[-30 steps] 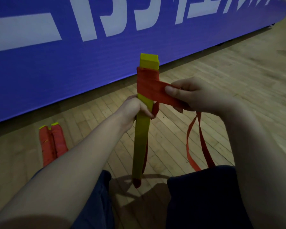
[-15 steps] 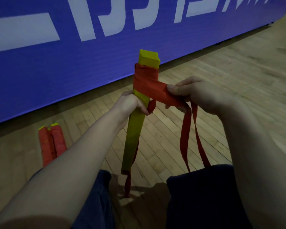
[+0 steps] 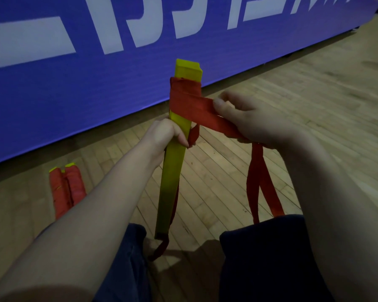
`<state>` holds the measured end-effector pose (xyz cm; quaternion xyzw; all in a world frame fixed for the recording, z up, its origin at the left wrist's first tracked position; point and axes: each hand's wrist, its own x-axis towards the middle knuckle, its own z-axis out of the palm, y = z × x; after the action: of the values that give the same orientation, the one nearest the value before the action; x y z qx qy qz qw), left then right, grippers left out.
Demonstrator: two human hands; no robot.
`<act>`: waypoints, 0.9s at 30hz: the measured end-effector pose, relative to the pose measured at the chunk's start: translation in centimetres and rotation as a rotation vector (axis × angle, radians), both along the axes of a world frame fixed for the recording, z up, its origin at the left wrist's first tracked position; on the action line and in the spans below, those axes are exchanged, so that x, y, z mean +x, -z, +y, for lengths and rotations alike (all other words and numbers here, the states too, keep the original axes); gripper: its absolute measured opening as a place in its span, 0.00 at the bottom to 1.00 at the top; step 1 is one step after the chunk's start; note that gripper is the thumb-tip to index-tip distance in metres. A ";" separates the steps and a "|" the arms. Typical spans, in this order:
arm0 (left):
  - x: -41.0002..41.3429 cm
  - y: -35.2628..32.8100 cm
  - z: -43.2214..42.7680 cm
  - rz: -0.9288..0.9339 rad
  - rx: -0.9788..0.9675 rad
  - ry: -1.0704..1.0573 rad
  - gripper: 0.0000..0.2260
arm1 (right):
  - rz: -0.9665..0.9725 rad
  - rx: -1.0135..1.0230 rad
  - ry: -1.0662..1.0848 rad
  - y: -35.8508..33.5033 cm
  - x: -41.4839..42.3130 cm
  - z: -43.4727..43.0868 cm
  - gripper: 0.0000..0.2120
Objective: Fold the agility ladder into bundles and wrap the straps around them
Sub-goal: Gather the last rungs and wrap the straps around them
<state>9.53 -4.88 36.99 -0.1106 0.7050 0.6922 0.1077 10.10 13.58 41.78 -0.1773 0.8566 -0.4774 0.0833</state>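
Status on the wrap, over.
Left hand grips yellow bundle. Right hand holds strap, top turns wrapped. Two wrapped bundles on floor. Nothing blocking.

At the centre of the frame we find the bundle of rungs standing nearly upright, its lower end between the legs at the bottom edge. The left hand grips it at mid-height, and the strap winds round it just above that hand. To the right, the right hand holds the strap, whose loops hang down to the legs. At lower left we see two wrapped bundles lying side by side on the floor, before the banner filling the upper frame.
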 end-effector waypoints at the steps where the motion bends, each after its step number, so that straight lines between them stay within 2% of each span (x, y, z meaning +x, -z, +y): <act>1: -0.1 0.1 -0.2 0.009 -0.004 -0.009 0.13 | -0.003 -0.056 -0.052 -0.1 0.2 -0.1 0.13; 4: 0.0 -0.3 -0.2 0.020 -0.016 -0.036 0.12 | 0.021 -0.090 -0.201 -0.3 0.7 -0.3 0.11; 7: 0.0 -0.5 -0.1 0.016 0.014 -0.056 0.17 | 0.029 -0.109 -0.247 0.0 0.3 -0.3 0.09; 8: 0.1 -0.6 -0.1 0.011 0.003 -0.057 0.15 | 0.040 -0.096 -0.242 0.1 0.2 -0.2 0.07; 10: 0.2 -0.5 0.0 -0.009 -0.031 -0.043 0.12 | 0.062 -0.037 -0.215 0.5 -0.2 0.0 0.09; 14: -0.1 -0.6 -0.2 -0.001 -0.059 -0.030 0.16 | 0.080 0.001 -0.145 1.0 -0.4 -0.1 0.06; 16: -0.2 -0.8 -0.1 -0.006 -0.096 -0.019 0.14 | 0.085 0.012 -0.128 1.3 -0.5 -0.4 0.05; 19: -0.4 -0.8 -0.2 0.003 -0.116 -0.049 0.13 | 0.043 -0.033 -0.096 1.5 -0.5 -0.5 0.07; 21: -0.5 -0.8 -0.3 -0.012 -0.127 -0.060 0.10 | 0.036 -0.067 -0.110 1.7 -0.6 -0.6 0.02; 23: -0.4 -0.7 -0.3 -0.009 -0.096 -0.062 0.10 | 0.037 -0.108 -0.076 2.0 -0.9 -0.6 0.08; 27: 0.2 -0.3 -0.6 0.024 -0.035 0.024 0.16 | 0.049 -0.128 -0.099 1.6 -1.1 0.0 0.05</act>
<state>9.70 -5.45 37.25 -0.0958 0.7195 0.6796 0.1058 9.00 13.54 40.20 -0.2360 0.8162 -0.5221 0.0742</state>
